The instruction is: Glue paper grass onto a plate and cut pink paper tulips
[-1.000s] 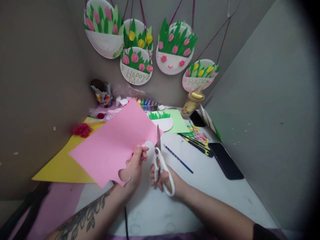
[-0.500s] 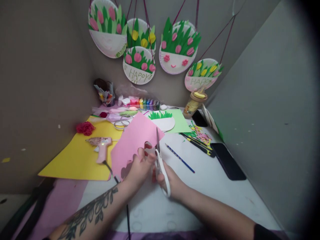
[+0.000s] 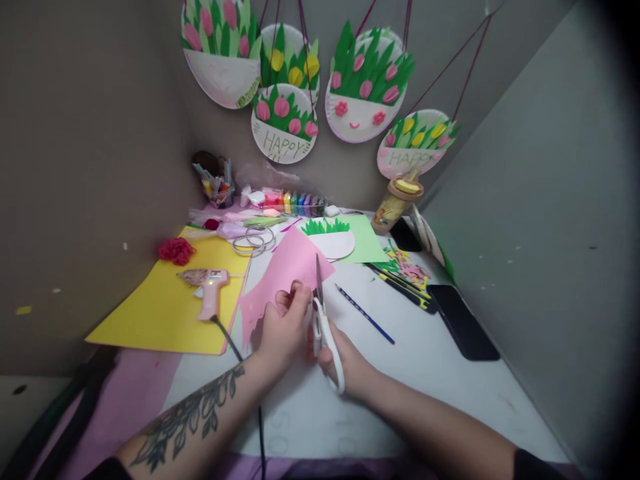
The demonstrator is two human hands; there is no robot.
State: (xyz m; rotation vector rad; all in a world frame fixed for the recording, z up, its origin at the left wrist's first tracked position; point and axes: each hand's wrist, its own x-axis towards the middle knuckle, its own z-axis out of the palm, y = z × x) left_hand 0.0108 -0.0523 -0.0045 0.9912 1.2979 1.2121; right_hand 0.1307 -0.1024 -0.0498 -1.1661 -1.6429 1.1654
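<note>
I count one pink paper sheet [image 3: 287, 270], one pair of white-handled scissors [image 3: 324, 327], one blue pencil [image 3: 365, 315], one pink glue gun [image 3: 209, 287], one yellow sheet [image 3: 165, 313], one green sheet [image 3: 367, 241] and five paper-plate flower baskets [image 3: 367, 87] hanging on the grey wall. My left hand [image 3: 283, 327] has its grip pinching the pink sheet's near edge, just above the white counter [image 3: 425, 373]. My right hand [image 3: 345, 360] has its grip closed through the scissors' handles, blades pointing away beside the sheet. Grey partition walls enclose the counter on three sides.
</note>
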